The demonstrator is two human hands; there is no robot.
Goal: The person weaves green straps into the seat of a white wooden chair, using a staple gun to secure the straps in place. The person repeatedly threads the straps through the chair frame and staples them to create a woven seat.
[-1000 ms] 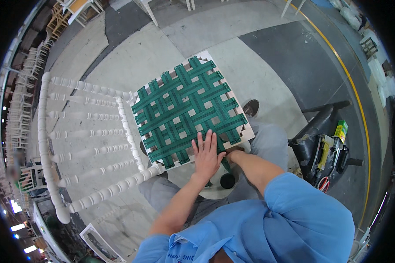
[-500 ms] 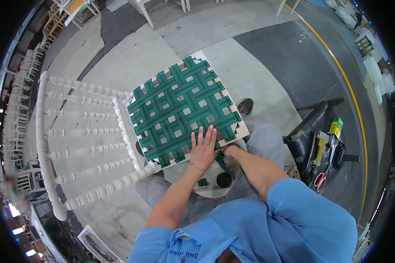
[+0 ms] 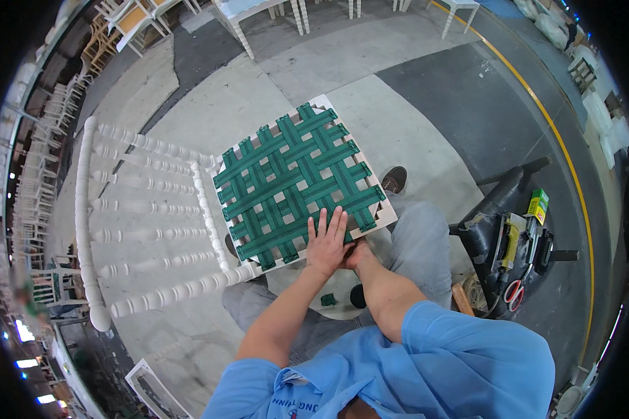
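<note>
A white chair with turned spindles in its back [image 3: 89,223] lies tipped before me, its seat facing up. Green straps, woven over and under each other, form the webbing [image 3: 293,174] across the pale seat frame [image 3: 390,216]. My left hand [image 3: 327,244] rests flat on the near edge of this webbing, fingers stretched out. Close beside it, my right hand [image 3: 358,255] reaches in at the underside of the near frame edge; its fingers are hidden there. Below the hands, a dark round object [image 3: 358,297] is partly covered by my right forearm, near a small green scrap [image 3: 328,299].
To my right, a black stool-like stand [image 3: 481,234] bears a yellow-handled tool [image 3: 513,246], red-handled scissors [image 3: 514,295] and a green-and-yellow box [image 3: 537,207]. A wooden piece [image 3: 463,299] is by my right leg. White furniture [image 3: 258,10] stands at the far side.
My right hand has moved farther under the seat edge, beside the left. The green strap that hung below it is out of sight. The left hand stays flat on the webbing; the whole view has shifted slightly.
</note>
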